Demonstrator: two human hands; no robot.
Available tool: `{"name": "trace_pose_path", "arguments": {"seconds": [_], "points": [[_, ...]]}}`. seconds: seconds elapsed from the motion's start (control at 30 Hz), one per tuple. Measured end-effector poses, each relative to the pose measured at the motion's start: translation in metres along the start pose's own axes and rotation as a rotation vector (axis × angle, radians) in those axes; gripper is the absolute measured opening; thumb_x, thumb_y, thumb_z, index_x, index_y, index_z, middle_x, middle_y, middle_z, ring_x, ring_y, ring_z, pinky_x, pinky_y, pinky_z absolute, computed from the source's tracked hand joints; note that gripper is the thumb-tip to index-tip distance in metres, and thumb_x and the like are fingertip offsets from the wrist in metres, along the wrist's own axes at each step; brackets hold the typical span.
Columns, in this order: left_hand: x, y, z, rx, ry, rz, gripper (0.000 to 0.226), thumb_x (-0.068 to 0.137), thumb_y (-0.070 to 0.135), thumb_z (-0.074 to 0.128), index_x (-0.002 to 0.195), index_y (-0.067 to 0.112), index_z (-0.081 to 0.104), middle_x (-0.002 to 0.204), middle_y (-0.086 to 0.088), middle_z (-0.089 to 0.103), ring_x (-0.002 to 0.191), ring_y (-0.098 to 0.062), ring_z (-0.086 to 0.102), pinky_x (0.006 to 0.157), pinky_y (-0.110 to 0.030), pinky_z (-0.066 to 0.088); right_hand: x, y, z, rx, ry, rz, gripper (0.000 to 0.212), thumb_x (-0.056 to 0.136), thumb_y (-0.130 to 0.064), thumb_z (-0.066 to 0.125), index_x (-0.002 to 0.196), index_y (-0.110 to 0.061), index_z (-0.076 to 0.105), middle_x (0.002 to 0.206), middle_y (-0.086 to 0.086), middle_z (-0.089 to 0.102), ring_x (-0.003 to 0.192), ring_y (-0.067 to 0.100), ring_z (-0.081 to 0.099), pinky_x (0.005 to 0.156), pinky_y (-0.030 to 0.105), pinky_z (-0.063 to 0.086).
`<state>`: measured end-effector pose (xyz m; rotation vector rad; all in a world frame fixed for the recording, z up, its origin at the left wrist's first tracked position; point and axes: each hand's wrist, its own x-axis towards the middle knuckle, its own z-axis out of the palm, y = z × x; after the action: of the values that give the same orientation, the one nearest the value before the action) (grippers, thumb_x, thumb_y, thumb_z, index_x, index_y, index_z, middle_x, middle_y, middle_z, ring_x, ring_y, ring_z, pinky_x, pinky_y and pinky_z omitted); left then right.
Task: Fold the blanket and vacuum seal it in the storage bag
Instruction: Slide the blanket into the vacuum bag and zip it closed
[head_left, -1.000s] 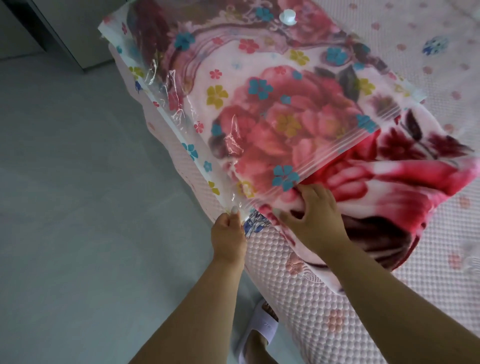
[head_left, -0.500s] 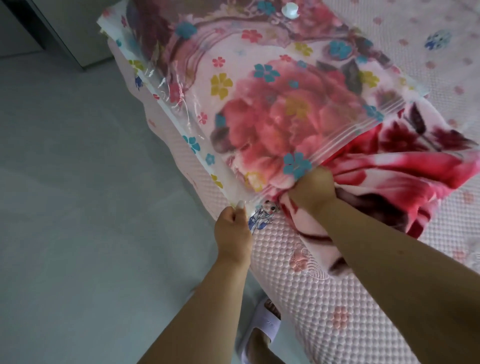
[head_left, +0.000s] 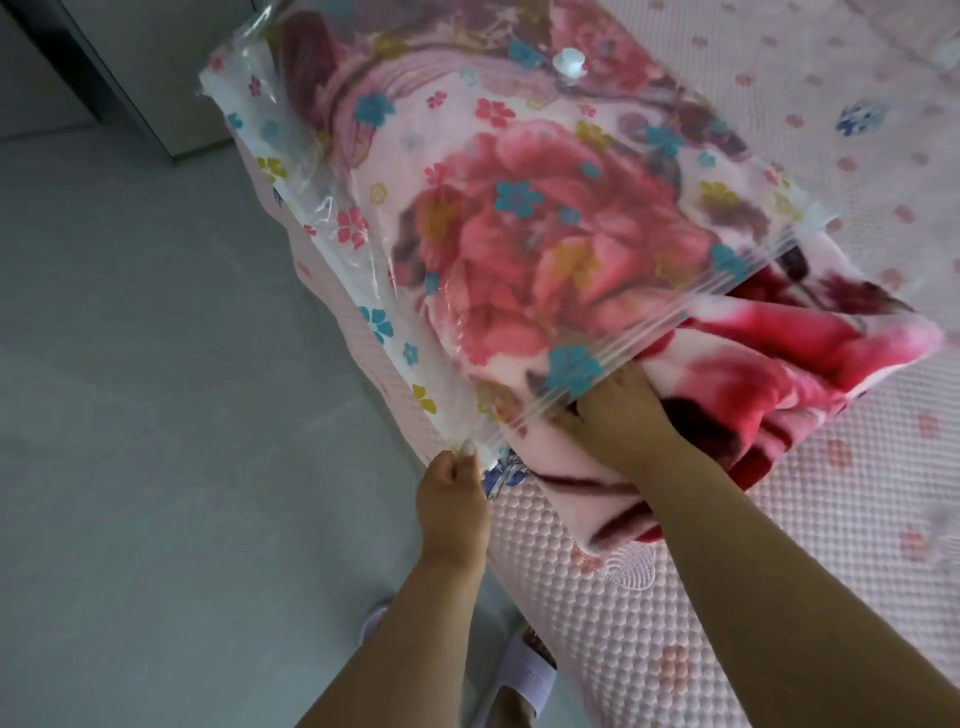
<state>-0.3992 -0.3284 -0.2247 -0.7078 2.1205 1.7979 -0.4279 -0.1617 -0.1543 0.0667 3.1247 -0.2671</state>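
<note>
Bed (head_left: 675, 597), pink quilted cover with dimpled weave, beside a pale grey floor (head_left: 156, 467); it carries the items below.

Storage bag (head_left: 395, 171): clear plastic printed with small flowers, lying flat along the bed's edge, away from the person. White valve (head_left: 569, 63) on its top face, far end. Zip mouth (head_left: 675, 317) runs as a diagonal line, near-left to far-right, facing the person.

Blanket (head_left: 810, 364): red and pink floral fleece, folded, mostly inside the bag; one end bulges out of the mouth toward the near right.

Left hand (head_left: 453, 499): pinches the near-left corner of the bag's mouth, anchoring it.

Right hand (head_left: 618, 415): fingers tucked under the mouth's edge, pressing on the protruding blanket.

Judgement: the push runs away from the person, across the zip line; the right hand is nearer the exposed end. The bag is not yet sealed.
</note>
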Motion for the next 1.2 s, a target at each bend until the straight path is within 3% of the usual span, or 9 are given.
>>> {"name": "trace_pose_path", "arguments": {"seconds": [0.07,0.23,0.43,0.53,0.67,0.77,0.93,1.1,1.2], "points": [[-0.001,0.000,0.000,0.000,-0.007,-0.002,0.046,0.098,0.031,0.050,0.058,0.014,0.035,0.054,0.000,0.037,0.057,-0.020,0.034,0.059,-0.035,0.033,-0.011,0.008,-0.002,0.010,0.120,-0.022,0.046,0.091,-0.037,0.039,0.112,-0.010,0.070,0.113,0.013,0.069,0.106,0.034,0.063,0.100,0.041,0.043],[0.000,-0.003,0.001,0.042,0.025,-0.034,0.045,0.100,0.035,0.046,0.062,0.011,0.038,0.059,-0.005,0.041,0.061,-0.021,0.037,0.062,-0.034,0.035,-0.024,0.033,-0.010,0.135,0.313,0.457,0.039,0.089,-0.034,0.054,0.066,-0.006,0.067,0.071,0.014,0.064,0.075,0.035,0.058,0.076,0.038,0.039],[-0.012,0.016,0.008,0.185,0.171,-0.073,0.029,0.100,0.030,0.047,0.087,0.004,0.050,0.080,-0.006,0.053,0.078,-0.026,0.049,0.070,-0.031,0.035,-0.025,0.032,-0.014,0.285,0.389,0.739,0.028,0.082,-0.031,0.071,0.092,-0.006,0.065,0.095,0.014,0.062,0.096,0.034,0.052,0.084,0.036,0.036],[-0.023,0.047,0.014,0.294,0.352,0.128,0.028,0.092,0.024,0.060,0.103,0.001,0.052,0.100,-0.011,0.054,0.089,-0.028,0.053,0.075,-0.034,0.040,-0.028,0.036,-0.019,0.263,0.425,0.782,0.037,0.080,-0.035,0.073,0.102,-0.007,0.064,0.107,0.015,0.059,0.103,0.034,0.048,0.091,0.036,0.033],[-0.020,0.084,0.044,0.573,0.151,0.744,0.017,0.083,0.020,0.067,0.090,0.006,0.059,0.086,-0.009,0.059,0.082,-0.031,0.054,0.073,-0.038,0.043,-0.031,0.055,-0.026,0.206,0.286,0.954,0.044,0.082,-0.051,0.066,0.106,-0.015,0.071,0.117,0.012,0.055,0.115,0.033,0.044,0.096,0.039,0.032],[-0.017,0.110,0.080,0.799,-0.017,1.025,0.024,0.077,0.027,0.075,0.083,0.011,0.058,0.080,-0.005,0.057,0.077,-0.028,0.053,0.067,-0.036,0.043,-0.035,0.074,-0.027,0.335,0.214,1.162,0.053,0.080,-0.065,0.058,0.107,-0.021,0.072,0.125,0.011,0.052,0.128,0.033,0.036,0.103,0.040,0.031],[0.000,0.145,0.128,1.063,-0.181,1.076,0.037,0.069,0.029,0.080,0.095,0.009,0.061,0.093,-0.012,0.061,0.091,-0.034,0.057,0.079,-0.041,0.045,-0.026,0.105,-0.041,0.650,0.245,1.491,0.116,0.064,-0.083,0.058,0.146,-0.006,0.028,0.148,0.016,0.031,0.140,0.032,0.023,0.111,0.046,0.025],[0.004,0.174,0.168,1.150,-0.276,1.196,0.032,0.073,0.010,0.066,0.104,0.002,0.063,0.097,-0.020,0.061,0.086,-0.039,0.059,0.068,-0.042,0.047,-0.010,0.134,-0.034,0.734,0.268,1.573,0.129,0.059,-0.076,0.069,0.146,0.000,0.013,0.145,0.017,0.028,0.136,0.032,0.025,0.113,0.039,0.021],[0.004,0.190,0.194,1.248,-0.327,1.178,0.031,0.087,0.017,0.058,0.115,0.004,0.057,0.110,-0.019,0.059,0.097,-0.039,0.058,0.073,-0.041,0.043,-0.019,0.149,-0.013,1.057,0.175,1.665,0.138,0.049,-0.079,0.073,0.147,0.000,0.015,0.145,0.018,0.035,0.135,0.036,0.037,0.110,0.045,0.034]]}}
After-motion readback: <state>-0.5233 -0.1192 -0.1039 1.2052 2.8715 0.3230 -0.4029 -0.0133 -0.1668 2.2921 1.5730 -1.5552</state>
